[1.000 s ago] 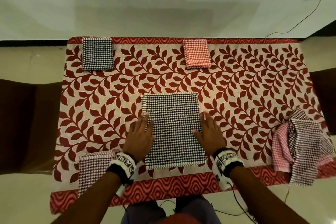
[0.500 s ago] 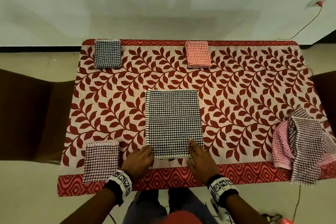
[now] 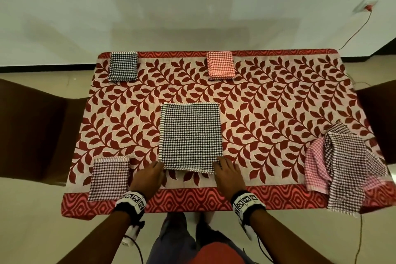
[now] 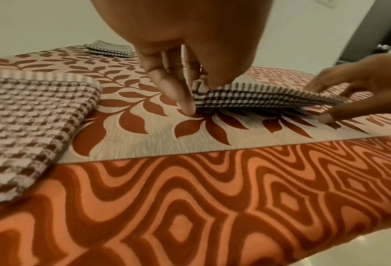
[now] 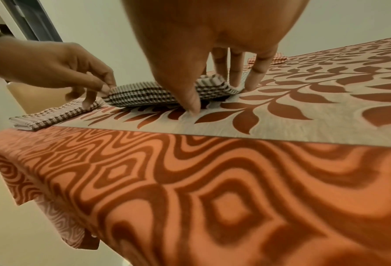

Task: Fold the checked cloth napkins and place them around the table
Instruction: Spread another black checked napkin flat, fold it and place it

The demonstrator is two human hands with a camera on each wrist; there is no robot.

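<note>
Head view: the black checked napkin (image 3: 190,137) lies mid-table, left hand (image 3: 147,178) and right hand (image 3: 228,174) at its near corners, with a folded maroon napkin (image 3: 109,178) just beside the left hand and an unfolded pile (image 3: 347,169) well apart. Left wrist view: fingers (image 4: 167,77) pinch the lifted corner; unequal lift would likely skew the fold. Right wrist view: thumb (image 5: 190,97) and fingers pinch the other corner.
</note>
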